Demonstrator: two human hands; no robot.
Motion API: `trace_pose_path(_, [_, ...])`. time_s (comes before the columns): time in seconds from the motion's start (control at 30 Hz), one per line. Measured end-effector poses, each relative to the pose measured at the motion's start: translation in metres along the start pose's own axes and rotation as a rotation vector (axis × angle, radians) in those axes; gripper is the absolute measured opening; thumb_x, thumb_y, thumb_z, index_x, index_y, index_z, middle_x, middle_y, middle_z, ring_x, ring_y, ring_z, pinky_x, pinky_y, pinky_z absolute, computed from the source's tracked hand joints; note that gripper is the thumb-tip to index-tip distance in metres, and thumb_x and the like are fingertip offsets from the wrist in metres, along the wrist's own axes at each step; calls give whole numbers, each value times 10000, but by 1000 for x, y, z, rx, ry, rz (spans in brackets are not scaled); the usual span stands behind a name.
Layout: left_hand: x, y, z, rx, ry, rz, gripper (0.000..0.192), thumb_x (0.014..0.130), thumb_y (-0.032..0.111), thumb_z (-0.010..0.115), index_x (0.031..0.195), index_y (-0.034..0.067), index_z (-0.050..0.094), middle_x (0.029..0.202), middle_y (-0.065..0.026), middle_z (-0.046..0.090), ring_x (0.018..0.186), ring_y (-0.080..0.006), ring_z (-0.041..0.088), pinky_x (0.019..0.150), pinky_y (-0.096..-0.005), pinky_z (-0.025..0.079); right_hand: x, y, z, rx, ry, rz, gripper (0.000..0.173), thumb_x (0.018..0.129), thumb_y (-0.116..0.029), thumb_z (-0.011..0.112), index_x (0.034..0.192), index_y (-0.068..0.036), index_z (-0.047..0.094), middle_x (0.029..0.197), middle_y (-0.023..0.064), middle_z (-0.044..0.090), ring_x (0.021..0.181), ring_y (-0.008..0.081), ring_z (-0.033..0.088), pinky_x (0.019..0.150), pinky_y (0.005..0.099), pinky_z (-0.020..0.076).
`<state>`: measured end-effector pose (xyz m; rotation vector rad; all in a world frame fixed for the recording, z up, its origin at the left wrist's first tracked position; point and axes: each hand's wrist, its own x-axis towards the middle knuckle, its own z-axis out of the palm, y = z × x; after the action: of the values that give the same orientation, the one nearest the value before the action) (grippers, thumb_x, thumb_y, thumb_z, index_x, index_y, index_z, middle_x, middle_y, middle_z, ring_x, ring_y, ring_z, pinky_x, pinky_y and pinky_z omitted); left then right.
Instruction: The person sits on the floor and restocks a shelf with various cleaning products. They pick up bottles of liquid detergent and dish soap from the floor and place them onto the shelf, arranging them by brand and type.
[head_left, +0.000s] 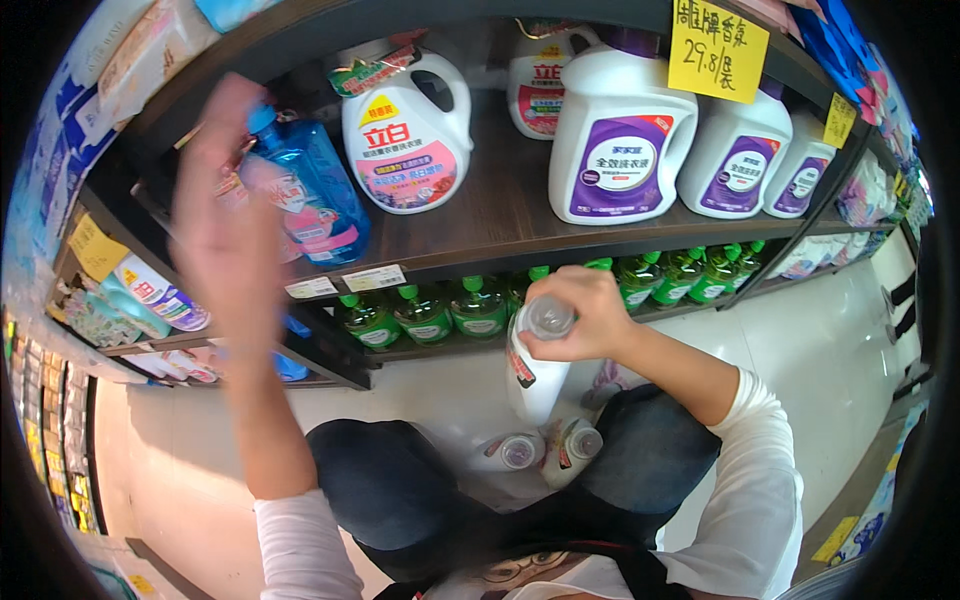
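Observation:
My left hand (225, 180) is raised at the left end of the shelf, blurred, thumb and fingers apart. It partly hides a bottle with a pink label, and just to its right stands a blue pump-style bottle (319, 195); whether they touch I cannot tell. My right hand (592, 311) grips a white bottle (541, 382) by its neck, below a clear cap, in front of the shelf edge. Two similar capped bottles, one white bottle (510, 452) and one pale bottle (570, 454), are on the floor between my knees.
The dark wooden shelf (480, 217) carries a white Liby detergent jug (409, 135) and several white jugs with purple labels (619, 150). Green pump bottles (480, 311) line the lower shelf. A yellow price card (716, 52) hangs over the front edge. Pale floor tiles (180, 442) lie around me.

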<state>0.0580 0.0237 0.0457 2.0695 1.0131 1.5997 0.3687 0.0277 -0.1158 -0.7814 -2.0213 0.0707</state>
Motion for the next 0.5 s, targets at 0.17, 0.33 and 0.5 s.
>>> trace_pose_path(0.17, [142, 82, -36, 169, 316, 229, 484, 974, 307, 566, 1396, 73, 534, 720, 46, 551, 623, -21, 513, 531, -179, 393, 42, -24, -39, 125, 200, 26, 309, 559, -189, 808, 803, -66, 664, 750, 90, 673, 620, 234, 646, 588, 306, 505])
trace_pose_path(0.33, [179, 124, -23, 611, 220, 198, 481, 869, 149, 522, 1336, 52, 583, 966, -88, 658, 703, -128, 530, 615, -267, 421, 61, -44, -58, 263, 296, -41, 317, 558, -183, 811, 793, -38, 655, 731, 104, 664, 619, 229, 657, 587, 286, 502])
trace_pose_path(0.5, [64, 53, 4, -12, -529, 113, 956, 753, 388, 816, 1491, 41, 319, 965, -59, 636, 815, -135, 625, 675, -238, 507, 65, -57, -73, 271, 156, -84, 309, 566, -189, 816, 794, -51, 659, 718, 82, 658, 628, 199, 654, 592, 281, 501])
